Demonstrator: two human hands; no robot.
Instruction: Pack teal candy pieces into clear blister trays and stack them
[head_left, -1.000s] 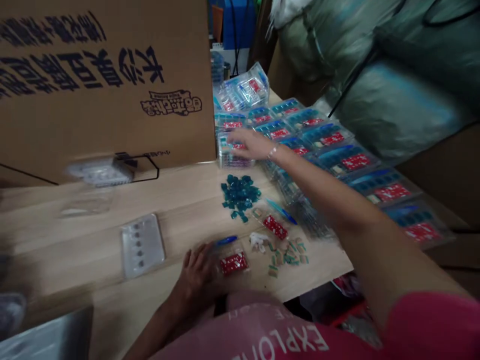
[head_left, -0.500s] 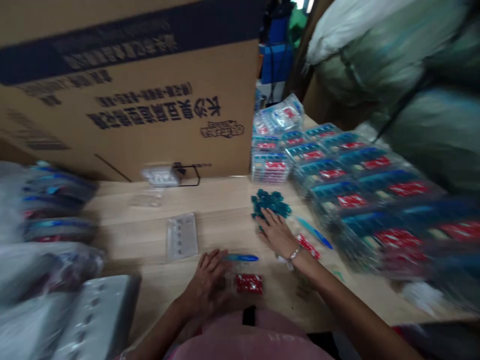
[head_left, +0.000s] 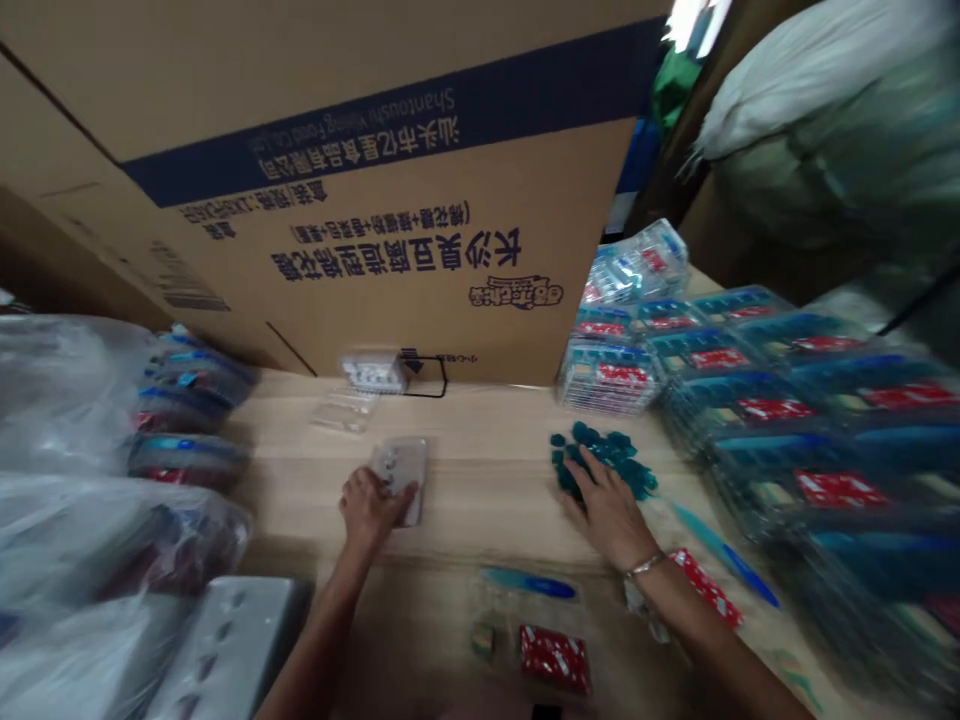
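Note:
My left hand (head_left: 369,510) lies on the near end of a clear plastic tray (head_left: 402,465) on the wooden table, fingers curled over its edge. My right hand (head_left: 606,508) rests with spread fingers on a heap of small teal pieces (head_left: 600,455). In front of me lie a clear packet with a blue pen (head_left: 529,583) and a red card (head_left: 553,657). A second red card (head_left: 709,590) and a blue pen (head_left: 720,552) lie beside my right wrist.
A big cardboard box (head_left: 360,190) stands along the table's far side. Stacks of filled clear packs (head_left: 742,400) cover the right. Plastic bags with more packs (head_left: 112,450) sit at the left, a grey tray stack (head_left: 225,640) at the near left.
My left hand left the red-card packet and went forward-left onto the clear tray. My right hand came back from the far stacks and settled on the teal heap. The view swung left.

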